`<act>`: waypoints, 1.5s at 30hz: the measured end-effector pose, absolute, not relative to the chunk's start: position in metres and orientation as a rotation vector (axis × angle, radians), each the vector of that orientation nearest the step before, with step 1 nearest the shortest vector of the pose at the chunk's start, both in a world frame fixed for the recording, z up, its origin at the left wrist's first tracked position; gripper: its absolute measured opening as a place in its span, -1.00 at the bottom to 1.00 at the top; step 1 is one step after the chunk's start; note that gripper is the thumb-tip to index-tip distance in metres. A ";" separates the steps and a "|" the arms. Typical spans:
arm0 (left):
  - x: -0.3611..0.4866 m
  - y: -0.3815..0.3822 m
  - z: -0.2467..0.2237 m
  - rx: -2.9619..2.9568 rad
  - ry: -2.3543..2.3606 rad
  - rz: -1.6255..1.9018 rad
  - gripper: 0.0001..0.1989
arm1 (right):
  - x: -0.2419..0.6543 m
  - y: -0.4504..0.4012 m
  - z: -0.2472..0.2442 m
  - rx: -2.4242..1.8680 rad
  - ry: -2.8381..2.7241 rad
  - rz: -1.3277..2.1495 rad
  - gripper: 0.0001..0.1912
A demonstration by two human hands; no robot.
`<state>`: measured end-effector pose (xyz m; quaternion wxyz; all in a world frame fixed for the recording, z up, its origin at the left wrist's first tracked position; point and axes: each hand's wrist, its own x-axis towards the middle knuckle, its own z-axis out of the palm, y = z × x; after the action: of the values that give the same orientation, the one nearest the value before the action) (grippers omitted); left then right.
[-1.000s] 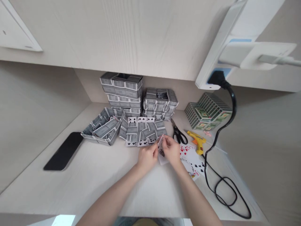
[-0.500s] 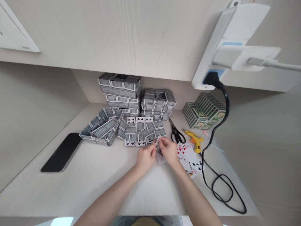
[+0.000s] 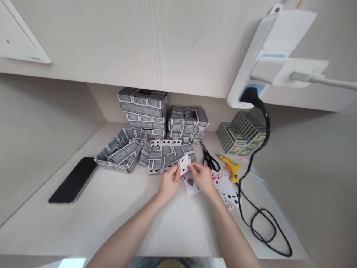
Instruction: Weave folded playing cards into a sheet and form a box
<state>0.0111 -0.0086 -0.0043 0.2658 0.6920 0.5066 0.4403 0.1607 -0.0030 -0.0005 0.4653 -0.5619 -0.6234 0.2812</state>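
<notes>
Presently we log: L hand (image 3: 169,183) & R hand (image 3: 203,179), nearly closed, pinching opp. edges of playing card (image 3: 184,165), prob. for steadiness; card btwn them, just beyond ace of spades (image 3: 192,185). Glue gun (image 3: 233,167), scissors (image 3: 211,161) to R, likely for reach.

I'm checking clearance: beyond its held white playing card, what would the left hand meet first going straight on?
Probably the flat grey-patterned card panel ahead of the left hand; depth is unclear.

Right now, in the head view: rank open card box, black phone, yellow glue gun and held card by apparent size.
Largest to smallest:
1. Open card box
2. Black phone
3. Yellow glue gun
4. Held card
</notes>
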 end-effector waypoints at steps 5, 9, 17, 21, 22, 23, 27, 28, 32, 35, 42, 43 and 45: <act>0.014 -0.014 -0.005 1.892 1.357 1.154 -0.73 | 0.153 -0.009 0.000 -1.541 -1.717 0.281 -0.75; 0.018 -0.017 -0.007 1.899 1.343 1.160 -0.73 | 0.143 -0.013 -0.002 -1.701 -1.781 -0.170 -0.72; 0.015 -0.011 -0.005 1.886 1.473 1.148 -0.73 | 0.152 -0.008 0.003 -1.517 -1.623 0.270 -0.77; 0.011 -0.009 -0.001 1.890 1.498 1.161 -0.72 | 0.160 -0.006 0.009 -1.399 -1.594 0.491 -0.78; 0.011 -0.009 -0.001 1.892 1.496 1.156 -0.72 | 0.162 -0.006 0.010 -1.384 -1.614 0.503 -0.78; 0.010 -0.009 0.000 1.894 1.495 1.151 -0.73 | 0.163 -0.007 0.010 -1.376 -1.644 0.503 -0.78; 0.011 -0.010 -0.001 1.903 1.489 1.128 -0.74 | 0.160 -0.008 0.009 -1.442 -1.812 0.310 -0.79; 0.011 -0.011 -0.002 1.905 1.482 1.125 -0.75 | 0.157 -0.009 0.008 -1.482 -1.850 0.218 -0.80; 0.012 -0.010 -0.005 1.842 1.460 1.127 -0.76 | 0.144 -0.012 0.004 -1.661 -1.879 -0.119 -0.82; 0.011 -0.006 -0.006 1.705 1.397 1.163 -0.80 | 0.141 -0.013 0.005 -1.643 -1.809 -0.072 -0.84; 0.012 0.001 0.002 1.121 0.994 1.177 -0.77 | 0.156 -0.011 0.019 -1.199 -1.439 0.939 -0.75; 0.012 0.000 0.005 1.092 0.967 1.163 -0.76 | 0.156 -0.010 0.018 -1.175 -1.369 1.033 -0.70; 0.013 -0.002 0.009 1.065 0.925 1.144 -0.75 | 0.154 -0.008 0.015 -1.154 -1.221 1.158 -0.61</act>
<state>0.0132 -0.0017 0.0091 0.6151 0.4622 0.4015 0.4968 0.1538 -0.0081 0.0149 0.5232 -0.4821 -0.5100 0.4835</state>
